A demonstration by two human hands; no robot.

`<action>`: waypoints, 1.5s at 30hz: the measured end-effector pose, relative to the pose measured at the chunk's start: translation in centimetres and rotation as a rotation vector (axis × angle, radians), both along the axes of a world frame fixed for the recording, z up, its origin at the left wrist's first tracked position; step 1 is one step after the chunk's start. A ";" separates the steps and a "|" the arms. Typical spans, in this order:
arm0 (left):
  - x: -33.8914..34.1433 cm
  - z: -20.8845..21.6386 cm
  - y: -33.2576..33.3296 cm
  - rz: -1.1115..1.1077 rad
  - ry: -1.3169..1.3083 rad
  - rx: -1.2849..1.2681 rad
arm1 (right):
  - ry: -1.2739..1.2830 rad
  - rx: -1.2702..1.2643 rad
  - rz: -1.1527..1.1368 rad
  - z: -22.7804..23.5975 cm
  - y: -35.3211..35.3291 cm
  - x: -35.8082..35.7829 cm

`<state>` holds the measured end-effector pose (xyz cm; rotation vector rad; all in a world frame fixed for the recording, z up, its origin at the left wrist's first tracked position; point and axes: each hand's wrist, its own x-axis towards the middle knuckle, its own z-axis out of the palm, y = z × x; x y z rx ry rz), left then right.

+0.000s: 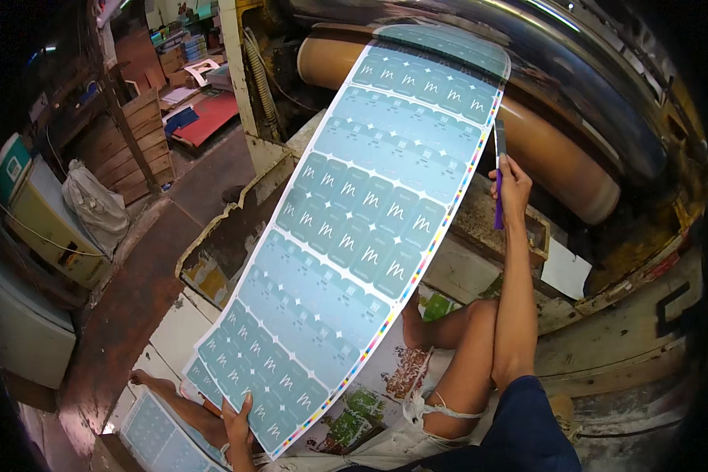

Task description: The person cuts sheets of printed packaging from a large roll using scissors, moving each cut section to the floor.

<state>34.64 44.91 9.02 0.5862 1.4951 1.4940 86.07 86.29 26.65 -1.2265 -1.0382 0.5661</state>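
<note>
A long printed sheet (346, 212), blue-green with rows of small rounded cards and a strip of colour patches along its right edge, slopes from the large shiny roller down toward my lap. At its lower end my left hand (240, 421) is closed on the edge, thumb on top. Beside the upper right edge, my right hand (513, 189) grips a slim purple cutter knife (499, 211). Its narrow grey end points up, close to the sheet's edge; I cannot tell whether it touches.
The shiny metal roller (606, 55) spans the top, above a brown roller (558, 157). A white paper (566, 269) lies at the right. More printed sheets (161, 433) lie at lower left. A pale sack (94, 200) and a red-topped table (204, 118) stand farther left.
</note>
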 end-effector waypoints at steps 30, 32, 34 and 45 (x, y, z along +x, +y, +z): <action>-4.8 1.4 -13.1 0.412 -0.051 -0.145 | -1.105 0.032 0.116 0.6 5.6 1.5; -4.5 3.0 -13.4 0.404 -0.071 -0.091 | -1.067 0.022 0.179 1.0 5.7 1.5; -6.5 2.9 -13.4 0.388 -0.014 -0.158 | -0.974 0.092 0.268 0.9 5.5 1.0; -18.5 -9.6 -15.5 0.389 0.106 -0.166 | -0.883 -0.291 0.516 3.1 -9.9 -16.8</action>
